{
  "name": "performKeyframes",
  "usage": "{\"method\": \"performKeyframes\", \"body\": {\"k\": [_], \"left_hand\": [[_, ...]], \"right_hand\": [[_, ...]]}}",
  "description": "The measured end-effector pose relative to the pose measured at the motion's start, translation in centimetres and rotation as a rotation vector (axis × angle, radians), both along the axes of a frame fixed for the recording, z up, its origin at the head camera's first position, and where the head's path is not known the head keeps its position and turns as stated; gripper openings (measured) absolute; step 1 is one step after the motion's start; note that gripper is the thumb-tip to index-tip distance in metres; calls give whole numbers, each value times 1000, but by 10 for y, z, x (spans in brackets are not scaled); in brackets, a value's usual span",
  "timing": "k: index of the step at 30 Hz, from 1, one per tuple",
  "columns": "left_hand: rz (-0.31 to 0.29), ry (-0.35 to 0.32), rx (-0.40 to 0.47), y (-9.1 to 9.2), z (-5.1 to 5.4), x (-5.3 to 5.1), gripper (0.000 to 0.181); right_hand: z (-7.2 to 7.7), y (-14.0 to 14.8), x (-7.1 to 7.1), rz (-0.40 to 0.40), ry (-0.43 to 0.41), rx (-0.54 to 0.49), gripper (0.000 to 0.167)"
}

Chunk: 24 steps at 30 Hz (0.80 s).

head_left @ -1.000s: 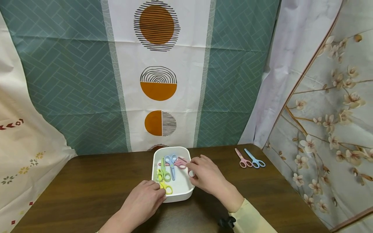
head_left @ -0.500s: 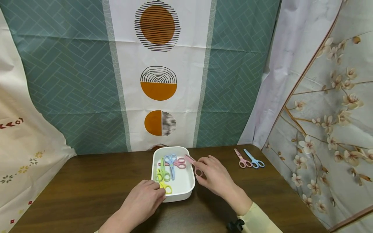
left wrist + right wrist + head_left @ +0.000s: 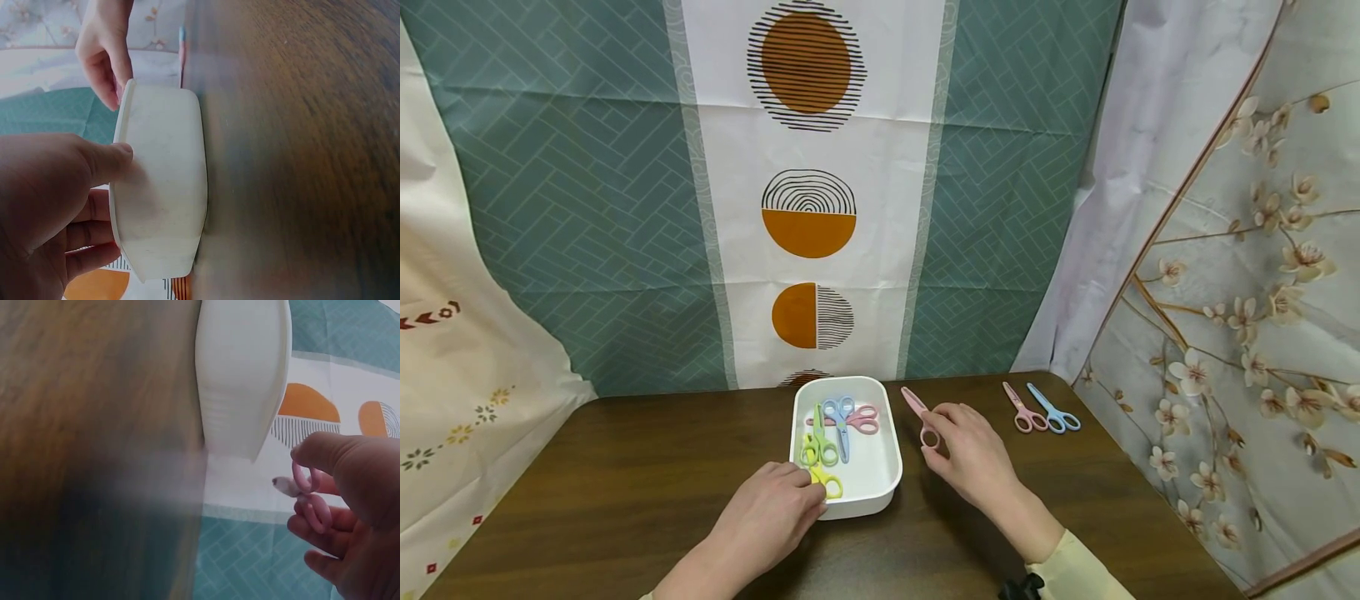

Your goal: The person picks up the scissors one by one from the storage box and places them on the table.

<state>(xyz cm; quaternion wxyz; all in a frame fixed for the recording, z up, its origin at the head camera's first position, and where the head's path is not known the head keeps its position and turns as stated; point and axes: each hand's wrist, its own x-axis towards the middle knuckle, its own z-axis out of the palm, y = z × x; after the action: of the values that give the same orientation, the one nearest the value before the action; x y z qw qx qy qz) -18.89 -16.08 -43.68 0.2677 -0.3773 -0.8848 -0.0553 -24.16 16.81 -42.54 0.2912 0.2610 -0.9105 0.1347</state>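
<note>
At the near-left corner of a white plastic tray, my left hand pinches the rim; the left wrist view has the thumb outside the wall and the fingers inside. To the tray's right, my right hand holds pink scissors by the handle loops, blades pointing away; the right wrist view shows them raised off the table. Inside the tray lie yellow scissors under the left fingers, green scissors, and blue scissors crossing over another pink pair.
On the dark wooden table, another pink pair of scissors and a blue pair lie side by side at the far right. A patterned cloth hangs behind the table, and a floral curtain stands along the right.
The right hand has lifted the pink scissors out over the tray's right rim and carried them rightward, beyond the tray. The left hand has stayed on the rim.
</note>
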Motion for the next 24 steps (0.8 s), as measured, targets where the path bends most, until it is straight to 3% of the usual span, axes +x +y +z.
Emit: {"method": "performKeyframes", "body": {"k": [6,14,24], "left_hand": [[-3,7,2,0,0,0,26],[-2,-9,-2,0,0,1,26],[-10,4,8,-1,0,1,27]], "right_hand": [[-5,4,0,-37,4,-9,36],[-14,4,2,-96,-83,30,25],[-20,4,5,-90,-100,59,25]]}}
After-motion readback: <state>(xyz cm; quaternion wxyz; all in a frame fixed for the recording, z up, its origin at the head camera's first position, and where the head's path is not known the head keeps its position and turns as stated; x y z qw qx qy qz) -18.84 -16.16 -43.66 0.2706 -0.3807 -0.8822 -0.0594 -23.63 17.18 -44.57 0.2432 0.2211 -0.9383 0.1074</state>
